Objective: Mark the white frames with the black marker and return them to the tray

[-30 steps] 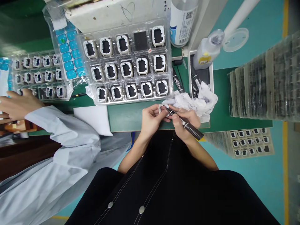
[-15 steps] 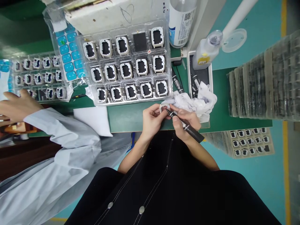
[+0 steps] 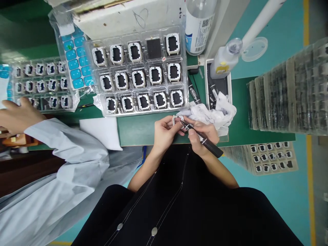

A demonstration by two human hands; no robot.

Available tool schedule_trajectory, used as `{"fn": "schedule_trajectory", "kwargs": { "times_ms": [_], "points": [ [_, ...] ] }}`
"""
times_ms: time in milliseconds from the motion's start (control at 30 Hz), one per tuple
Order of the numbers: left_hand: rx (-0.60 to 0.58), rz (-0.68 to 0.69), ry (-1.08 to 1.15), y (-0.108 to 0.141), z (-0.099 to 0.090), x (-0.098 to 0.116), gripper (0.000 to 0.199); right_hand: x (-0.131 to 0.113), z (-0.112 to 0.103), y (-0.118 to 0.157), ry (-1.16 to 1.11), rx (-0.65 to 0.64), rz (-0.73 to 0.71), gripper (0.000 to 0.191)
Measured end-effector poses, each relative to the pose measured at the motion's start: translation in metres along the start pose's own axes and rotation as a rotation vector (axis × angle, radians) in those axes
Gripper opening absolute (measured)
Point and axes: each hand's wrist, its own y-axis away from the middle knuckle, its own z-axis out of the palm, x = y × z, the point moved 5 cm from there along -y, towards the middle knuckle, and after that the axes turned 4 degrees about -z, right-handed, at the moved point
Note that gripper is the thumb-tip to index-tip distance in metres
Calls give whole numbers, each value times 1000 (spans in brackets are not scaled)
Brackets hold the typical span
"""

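Pinched in my left hand (image 3: 164,134) is a small white frame (image 3: 174,119), rounded-square like those in the tray. My right hand (image 3: 202,135) grips a black marker pen (image 3: 210,146), its tip pointing up and left at the frame. Tip and frame are close together; whether they touch I cannot tell. Some fingers of both hands meet around the frame and hide part of it. Just beyond my hands lies a clear plastic tray (image 3: 138,111) with rows of white frames; one pocket (image 3: 153,48) in the back row shows only its dark bottom.
Crumpled white cloth (image 3: 205,112) lies beside my right hand. Behind it are a box (image 3: 230,82) with a squeeze bottle (image 3: 225,59), a spare marker (image 3: 194,90) and a large bottle (image 3: 200,30). Stacked trays (image 3: 284,102) stand right. A co-worker's hand (image 3: 23,116) is at left.
The frame in my left hand has turned and shifted slightly left. The marker stays in my right hand, its tip close to the frame.
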Motion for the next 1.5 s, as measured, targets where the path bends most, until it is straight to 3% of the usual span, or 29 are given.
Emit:
{"fn": "schedule_trajectory", "kwargs": {
  "times_ms": [167,300,433,567,700,767,867,933,1033,1367,1500],
  "points": [
    [-93,-66,35,-5,-1,3,58,0,-1,-2,-5,-8,27,16],
    [-111,-43,25,-8,-1,1,57,3,-6,1,-11,22,27,18],
    [-13,140,-110,1,-8,18,37,7,-15,6,-3,154,24,17],
    [31,449,-387,1,-11,72,10,10,-15,4,-34,212,48,14],
    [124,674,-573,-47,-13,137,8,6,-12,-3,-32,180,25,16],
    [242,659,-613,-87,-17,160,14,4,-12,-4,-13,167,36,17],
    [445,644,-784,-137,-20,181,40,4,-13,-4,17,167,52,18],
    [516,655,-883,-156,-17,186,45,6,-14,-2,37,171,63,18],
    [482,662,-943,-168,-11,185,33,8,-14,1,66,181,78,19],
    [493,592,-1066,-155,-12,181,25,12,-19,3,98,159,90,14],
    [465,662,-1111,-153,3,179,29,15,-18,6,85,144,101,14]
  ]
}}
